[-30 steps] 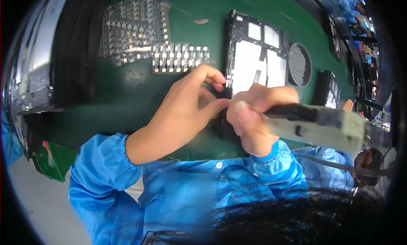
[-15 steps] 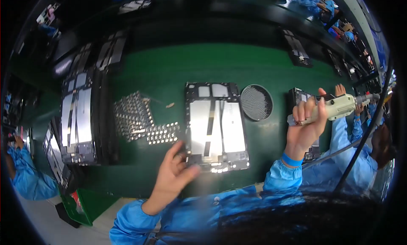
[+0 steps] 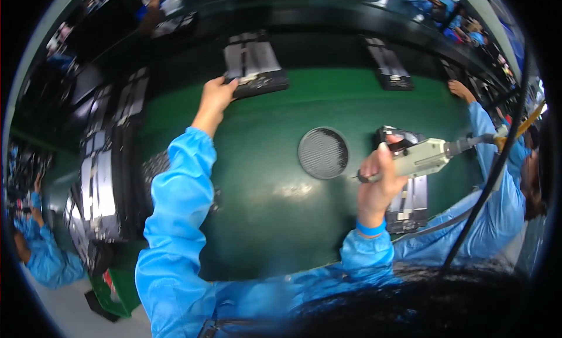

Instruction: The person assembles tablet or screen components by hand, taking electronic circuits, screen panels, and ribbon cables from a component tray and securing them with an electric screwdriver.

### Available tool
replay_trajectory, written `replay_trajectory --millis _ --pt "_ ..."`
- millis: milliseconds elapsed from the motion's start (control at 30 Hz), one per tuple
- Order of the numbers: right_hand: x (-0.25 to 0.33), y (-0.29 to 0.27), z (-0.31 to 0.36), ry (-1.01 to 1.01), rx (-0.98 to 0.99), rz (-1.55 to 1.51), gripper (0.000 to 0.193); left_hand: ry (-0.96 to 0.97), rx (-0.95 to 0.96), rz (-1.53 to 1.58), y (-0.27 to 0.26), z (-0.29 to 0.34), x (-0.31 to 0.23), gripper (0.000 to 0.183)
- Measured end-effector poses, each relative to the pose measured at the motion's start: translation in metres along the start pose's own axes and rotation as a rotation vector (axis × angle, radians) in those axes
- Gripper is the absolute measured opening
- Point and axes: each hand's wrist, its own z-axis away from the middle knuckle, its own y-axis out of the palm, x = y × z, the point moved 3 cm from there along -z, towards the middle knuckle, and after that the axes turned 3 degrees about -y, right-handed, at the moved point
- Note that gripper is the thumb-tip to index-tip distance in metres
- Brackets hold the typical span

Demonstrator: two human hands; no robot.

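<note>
My left hand [image 3: 218, 97] reaches far across the bench and is closed on the near left corner of an opened tablet [image 3: 252, 60]. That tablet has a black frame and silver inner panels. In my right hand [image 3: 377, 191] is a pale electric screwdriver [image 3: 422, 158], its cable end pointing right and its tip to the left. Below the screwdriver lies another opened tablet [image 3: 414, 200], partly covered by my hand. Left of the tip sits a round black dish [image 3: 301, 153] with a ribbed inside.
Several opened tablets [image 3: 98, 186] are stacked at the left. Small metal parts [image 3: 155, 164] show beside my left sleeve. Another tablet [image 3: 391, 66] lies at the far right. A co-worker's blue sleeve [image 3: 483, 122] is at the right; a green bin [image 3: 122, 306] stands lower left.
The tablet has moved from in front of me to the far side of the bench, with my left hand on it. The screwdriver has shifted slightly left and down.
</note>
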Motion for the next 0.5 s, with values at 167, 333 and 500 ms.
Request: replay_trajectory --millis 167,333,500 --pt "0.011 -0.011 0.005 -0.04 -0.127 0.106 0.032 0.484 -0.314 -0.94 0.123 0.047 -0.099 0.059" --pt "0.002 -0.016 0.004 -0.123 -0.152 0.104 0.033 0.592 0.303 -0.813 0.353 0.028 -0.081 0.095" --pt "-0.007 -0.017 0.003 -0.146 -0.197 0.222 0.038 0.803 0.059 -1.036 0.431 -0.001 -0.044 0.067"
